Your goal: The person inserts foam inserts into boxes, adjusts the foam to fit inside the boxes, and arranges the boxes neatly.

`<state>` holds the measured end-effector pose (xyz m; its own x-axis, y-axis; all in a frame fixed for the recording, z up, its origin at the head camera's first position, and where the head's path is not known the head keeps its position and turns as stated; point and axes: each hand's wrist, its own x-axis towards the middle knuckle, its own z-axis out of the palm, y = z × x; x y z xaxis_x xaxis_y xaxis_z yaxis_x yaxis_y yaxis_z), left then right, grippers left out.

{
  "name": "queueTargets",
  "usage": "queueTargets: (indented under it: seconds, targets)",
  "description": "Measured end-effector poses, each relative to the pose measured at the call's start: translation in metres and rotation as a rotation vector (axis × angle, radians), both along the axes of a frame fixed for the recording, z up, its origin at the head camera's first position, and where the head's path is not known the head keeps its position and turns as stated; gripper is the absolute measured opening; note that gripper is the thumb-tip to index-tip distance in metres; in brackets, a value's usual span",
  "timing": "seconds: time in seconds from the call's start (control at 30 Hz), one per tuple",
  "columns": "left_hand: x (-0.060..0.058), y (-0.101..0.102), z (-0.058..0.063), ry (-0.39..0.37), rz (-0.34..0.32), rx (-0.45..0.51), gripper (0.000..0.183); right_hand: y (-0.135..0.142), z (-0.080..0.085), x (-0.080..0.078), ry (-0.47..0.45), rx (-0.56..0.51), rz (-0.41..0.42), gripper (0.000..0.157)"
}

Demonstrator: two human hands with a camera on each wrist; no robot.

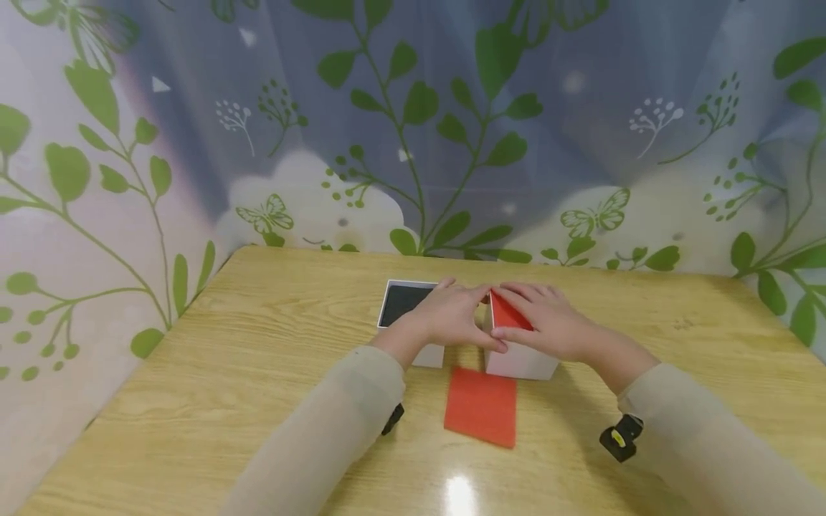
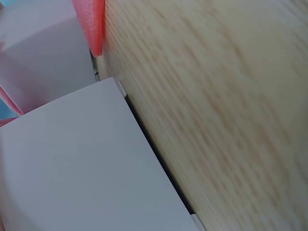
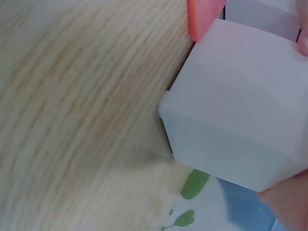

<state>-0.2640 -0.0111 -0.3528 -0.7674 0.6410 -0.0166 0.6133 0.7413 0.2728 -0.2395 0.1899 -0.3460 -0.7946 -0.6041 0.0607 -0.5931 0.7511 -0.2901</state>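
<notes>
In the head view, my right hand (image 1: 548, 326) arches over the top of the right white box (image 1: 523, 364), thumb along the near rim and fingers at the far side. A red square piece (image 1: 508, 312) shows between them at the box's top. My left hand (image 1: 449, 313) reaches across from the left, its thumb and fingertips at this box's left corners. Beneath the left hand stands the other white box (image 1: 429, 356), with a dark piece (image 1: 401, 302) inside its rim. Both wrist views show the boxes' plain white sides up close.
A second red square piece (image 1: 480, 406) lies flat on the wooden table (image 1: 271, 315), just in front of the boxes. Behind the table hangs a leaf-patterned curtain (image 1: 290, 129). Dark wrist devices (image 1: 622, 437) sit at the sleeves.
</notes>
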Motion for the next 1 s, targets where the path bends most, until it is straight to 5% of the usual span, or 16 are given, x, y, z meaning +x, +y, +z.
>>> queueTargets:
  seconds: [0.2,0.53,1.0]
  targets:
    - [0.002,0.002,0.0,-0.02,0.008,-0.021,0.1,0.006,0.006,0.017,0.017,-0.048,0.071,0.058]
    - [-0.001,0.001,0.001,0.005,0.014,-0.04,0.098,0.003,0.002,0.062,0.21,0.118,0.176,0.072]
    - [0.001,0.001,0.0,-0.009,0.019,-0.049,0.096,-0.003,-0.008,0.069,0.256,0.133,0.14,0.082]
